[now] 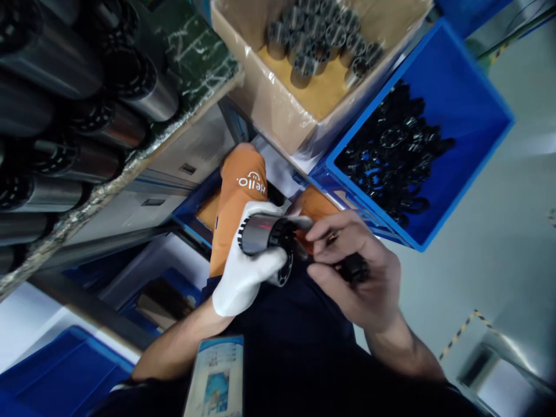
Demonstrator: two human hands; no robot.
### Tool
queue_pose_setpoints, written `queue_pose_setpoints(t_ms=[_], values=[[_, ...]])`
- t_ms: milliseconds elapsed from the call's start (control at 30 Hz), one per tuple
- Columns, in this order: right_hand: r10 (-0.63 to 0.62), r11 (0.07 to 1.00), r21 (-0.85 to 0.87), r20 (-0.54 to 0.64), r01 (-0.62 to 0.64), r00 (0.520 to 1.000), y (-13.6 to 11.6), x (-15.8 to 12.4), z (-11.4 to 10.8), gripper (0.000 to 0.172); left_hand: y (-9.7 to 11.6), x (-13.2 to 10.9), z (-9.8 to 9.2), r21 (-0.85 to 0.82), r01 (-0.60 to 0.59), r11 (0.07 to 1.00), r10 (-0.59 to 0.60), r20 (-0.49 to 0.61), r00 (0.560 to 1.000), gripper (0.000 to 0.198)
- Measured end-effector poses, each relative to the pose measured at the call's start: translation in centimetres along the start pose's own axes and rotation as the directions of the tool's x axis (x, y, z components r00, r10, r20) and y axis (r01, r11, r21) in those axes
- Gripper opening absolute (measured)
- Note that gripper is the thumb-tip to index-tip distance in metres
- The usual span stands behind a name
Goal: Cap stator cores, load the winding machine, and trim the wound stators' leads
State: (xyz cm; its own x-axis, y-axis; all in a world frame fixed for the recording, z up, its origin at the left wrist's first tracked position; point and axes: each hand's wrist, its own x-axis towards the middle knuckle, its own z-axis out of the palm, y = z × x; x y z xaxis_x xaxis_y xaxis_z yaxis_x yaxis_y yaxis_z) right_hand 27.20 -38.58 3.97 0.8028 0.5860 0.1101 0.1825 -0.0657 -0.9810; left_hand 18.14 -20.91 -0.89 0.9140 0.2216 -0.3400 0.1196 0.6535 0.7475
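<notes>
Left of a blue bin [471, 116], a metal cylinder [258, 233] is clasped by the left hand [243, 271], black parts [356, 268] by the right hand [377, 285].

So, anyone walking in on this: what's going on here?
A person's white-gloved left hand grips a metal cylinder with black toothed edges. The bare right hand holds a black part, its fingertips close to the cylinder's end; blur hides whether they touch it. Ahead, a cardboard box holds more metal pieces, and beside it a blue crate holds black pieces. More cylinders lie at the left.
</notes>
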Motion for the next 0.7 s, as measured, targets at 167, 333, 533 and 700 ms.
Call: queue_pose_setpoints(t_ms=[167, 333, 533, 700], values=[[0.218, 0.944, 0.231, 0.102, -0.236, 0.971, -0.3, -1.6, -1.8, 0.022, 1.4, 1.8, 0.9, -0.209, 0.091, 0.974, -0.084, 0.039, 0.996, 0.055], [0.193, 0.981, -0.06, 0.184, -0.185, 0.964, -0.2, -1.9, -1.7, 0.051, 1.9, 2.3, 1.4, -0.213, 0.043, 0.976, -0.05, -0.027, 0.998, 0.049], [-0.014, 0.975, -0.22, 0.03, 0.02, 0.999, -0.6, -1.1, -0.4, 0.062, 1.9, 2.0, 2.2, -0.079, -0.055, 0.995, 0.045, -0.123, 0.991, 0.045], [-0.031, 0.998, -0.057, -0.046, 0.028, 0.998, 0.3, -0.9, 1.2, 0.068, 1.7, 1.6, 3.0, 0.151, -0.102, 0.983, 0.126, -0.163, 0.979, 0.064]])
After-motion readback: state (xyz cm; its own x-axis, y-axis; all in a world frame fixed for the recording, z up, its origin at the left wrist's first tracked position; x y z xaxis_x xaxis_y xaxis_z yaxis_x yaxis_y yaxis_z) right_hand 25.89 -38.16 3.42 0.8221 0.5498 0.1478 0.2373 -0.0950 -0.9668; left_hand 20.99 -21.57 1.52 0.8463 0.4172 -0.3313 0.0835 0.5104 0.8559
